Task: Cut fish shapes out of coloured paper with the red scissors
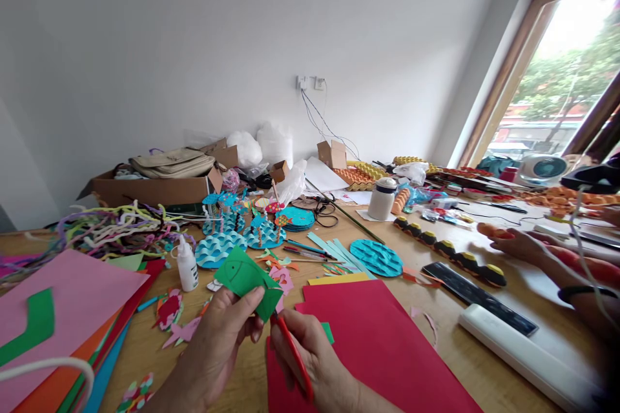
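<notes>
My left hand (217, 332) pinches a piece of green paper (245, 277) that has a fish outline drawn on it. In my right hand (310, 348) is a pair of red-handled scissors (296, 352), its blades at the lower right edge of the green paper. My right hand's fingers hide part of the scissors. Below the hands lies a stack of red paper (372, 329), with a small green scrap (328, 333) on it. Cut paper fish, one of them a pink fish (183, 332), rest on the table left of my hands.
A white glue bottle (186, 264) stands left of centre, near wavy blue discs (220, 248). Coloured paper sheets (92, 297) lie at left. A white power strip (523, 355) and a black-yellow egg-carton strip (448, 250) lie at right, near another person's hand (516, 244).
</notes>
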